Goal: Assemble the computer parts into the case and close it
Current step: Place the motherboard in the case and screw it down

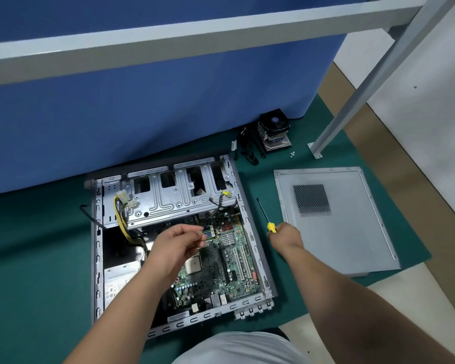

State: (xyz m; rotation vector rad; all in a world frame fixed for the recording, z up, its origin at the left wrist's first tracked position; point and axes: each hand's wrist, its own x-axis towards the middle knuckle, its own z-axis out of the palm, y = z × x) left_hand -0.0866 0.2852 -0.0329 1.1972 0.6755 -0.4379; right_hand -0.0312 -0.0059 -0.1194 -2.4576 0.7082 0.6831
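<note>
case (258, 261): open on the green mat (37, 258), motherboard (229, 261) seated inside; sheet steel, stiff, sharp edges.
left hand (177, 244): over the board, fingertips pinching something too small to tell.
right hand (286, 236): wrapped round the screwdriver (264, 215) handle, tip pointing far.
cooler (273, 132): far right; fins fragile, lift by fan frame.
side panel (352, 232): right of case; light, flexes, hold by long edges.

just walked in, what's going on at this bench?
A person is rebuilding a desktop PC. The open case lies flat on the green mat with the motherboard inside. The right hand grips a yellow-handled screwdriver beside the case; the left hand hovers over the board, pinching something small. The CPU cooler and side panel are still out.
</note>
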